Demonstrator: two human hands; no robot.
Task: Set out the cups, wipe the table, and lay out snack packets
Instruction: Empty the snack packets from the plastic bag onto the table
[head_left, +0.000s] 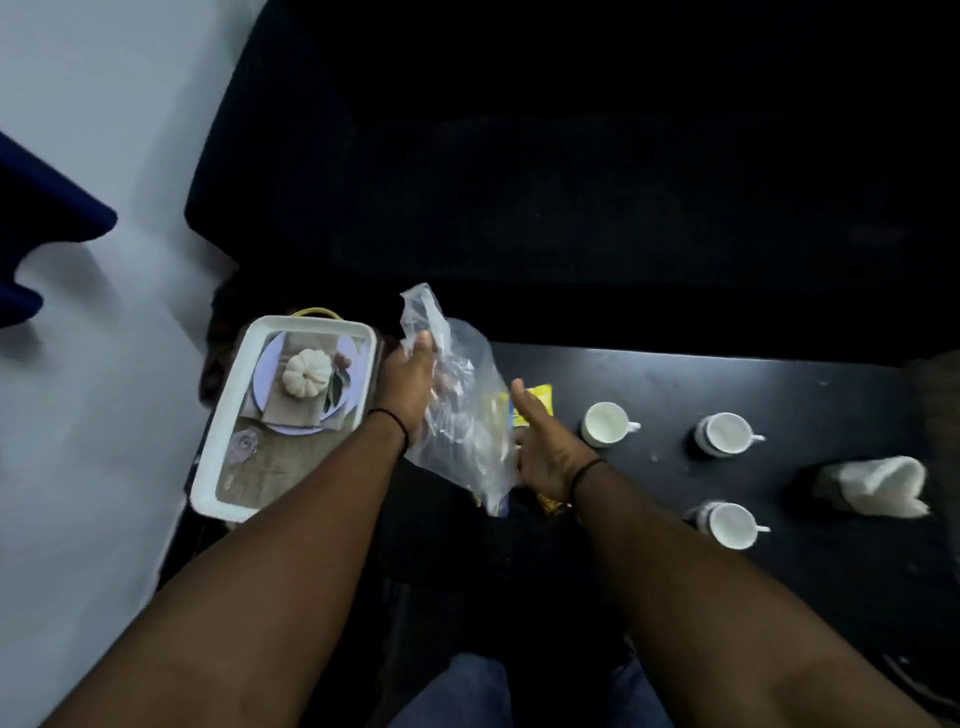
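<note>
My left hand (410, 379) grips the top of a clear plastic bag (462, 415) and holds it up over the left end of the black table (727, 379). My right hand (540, 441) is at the bag's right side, thumb raised, fingers hidden behind the plastic. A yellow snack packet (537, 402) shows just behind that hand, and another packet edge (550, 504) peeks out under the wrist. Three white cups stand on the table: one (605, 423) near my right hand, one (724, 434) farther right, one (727, 525) nearer me. A crumpled white cloth (878, 486) lies at the right.
A white-rimmed tray (228, 415) with a printed pumpkin picture sits at the table's left end, beside my left hand. A dark sofa (571, 182) fills the space behind the table. The pale floor (93, 415) is to the left.
</note>
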